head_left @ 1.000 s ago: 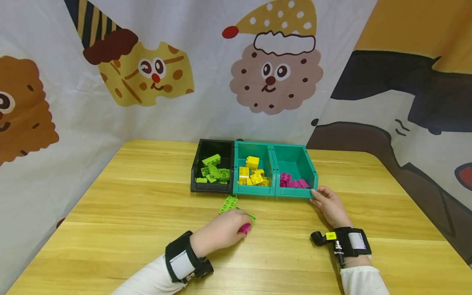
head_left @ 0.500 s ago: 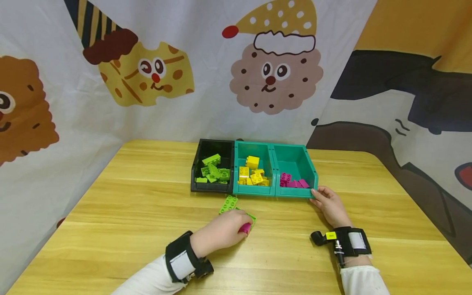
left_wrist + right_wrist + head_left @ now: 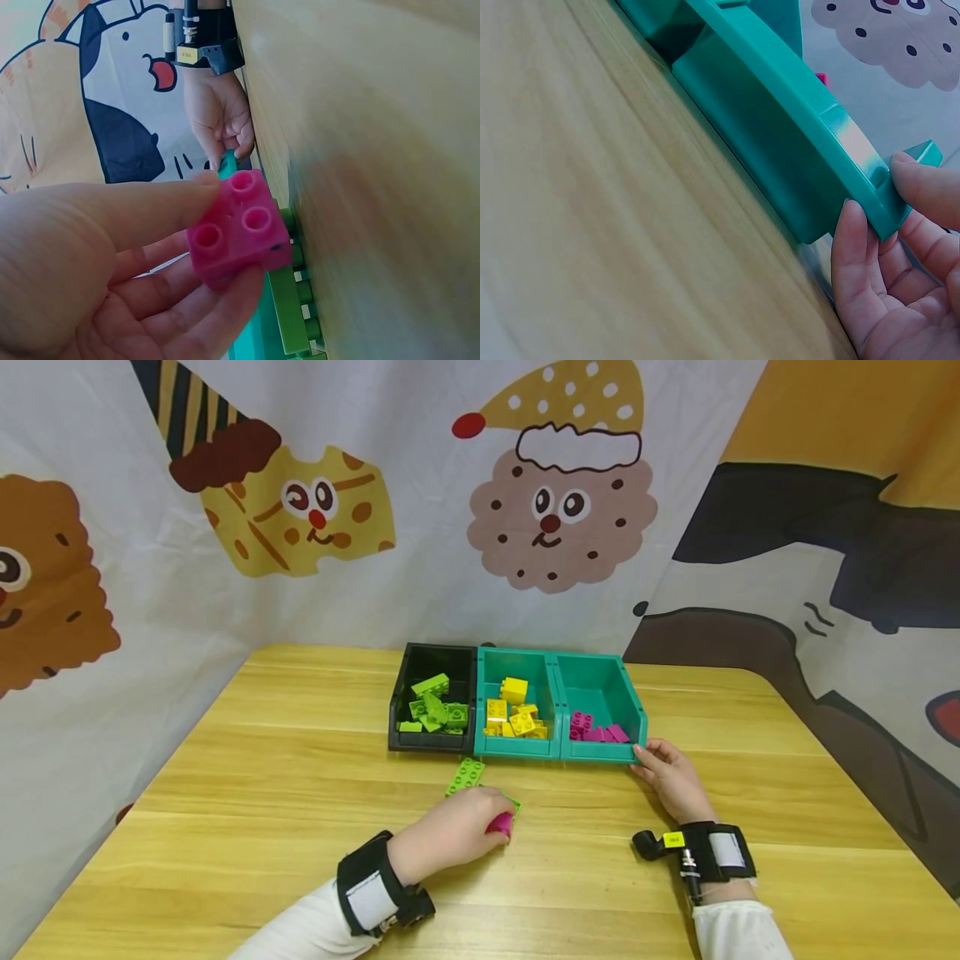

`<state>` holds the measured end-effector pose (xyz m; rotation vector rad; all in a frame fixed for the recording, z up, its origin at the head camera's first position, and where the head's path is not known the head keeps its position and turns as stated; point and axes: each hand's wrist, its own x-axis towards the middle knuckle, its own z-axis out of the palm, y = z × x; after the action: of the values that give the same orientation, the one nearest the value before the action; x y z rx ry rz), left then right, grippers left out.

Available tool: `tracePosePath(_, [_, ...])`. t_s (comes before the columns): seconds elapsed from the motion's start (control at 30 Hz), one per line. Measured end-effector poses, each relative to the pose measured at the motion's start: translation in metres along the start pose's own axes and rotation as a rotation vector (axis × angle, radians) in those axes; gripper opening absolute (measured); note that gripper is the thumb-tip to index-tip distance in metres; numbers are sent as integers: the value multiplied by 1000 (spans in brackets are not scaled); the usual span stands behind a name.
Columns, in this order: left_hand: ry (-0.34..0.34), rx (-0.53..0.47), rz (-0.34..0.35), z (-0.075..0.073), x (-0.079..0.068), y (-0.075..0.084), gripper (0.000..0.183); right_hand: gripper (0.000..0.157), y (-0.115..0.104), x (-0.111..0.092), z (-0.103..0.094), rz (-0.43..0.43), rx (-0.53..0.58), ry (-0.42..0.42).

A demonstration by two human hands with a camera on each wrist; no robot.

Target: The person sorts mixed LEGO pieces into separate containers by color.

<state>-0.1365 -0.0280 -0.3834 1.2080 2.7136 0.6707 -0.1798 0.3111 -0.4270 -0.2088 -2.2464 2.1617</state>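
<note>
My left hand (image 3: 457,827) pinches a magenta toy brick (image 3: 238,229) between thumb and fingers, its round studs facing the wrist camera. Right behind that brick, in the left wrist view, lies a green brick (image 3: 289,311). The head view shows a green brick (image 3: 466,775) with studs up on the table just beyond the left hand. At the right front corner of the right teal bin (image 3: 600,752), my right hand (image 3: 670,777) grips the rim, thumb on top and fingers below, as the right wrist view shows. Several magenta bricks (image 3: 594,731) lie inside that bin.
Left of it stands a second teal bin (image 3: 517,747) with several yellow bricks (image 3: 517,718). A black bin (image 3: 431,742) with several green bricks (image 3: 431,706) adjoins it. Behind the wooden table (image 3: 247,793) hangs a printed cloth (image 3: 420,602).
The magenta brick in my left hand has shifted very slightly, showing a little more between the fingers. My right hand and the bins stay where they were.
</note>
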Motion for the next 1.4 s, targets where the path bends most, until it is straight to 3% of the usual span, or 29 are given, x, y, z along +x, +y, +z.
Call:
tracePosePath(0.57, [84, -61, 28, -3, 2, 1, 13, 17, -1, -1, -1, -20, 25, -8])
tracePosePath(0.87, [157, -81, 14, -7, 5, 5, 27, 24, 2, 0, -1, -2, 6, 8])
tracePosePath(1.17, [194, -37, 68, -25, 30, 23, 30, 23, 3, 0, 0, 1, 5, 13])
tracePosePath(1.4, [185, -3, 55, -34, 54, 34, 38, 22, 1, 1, 0, 1, 9, 13])
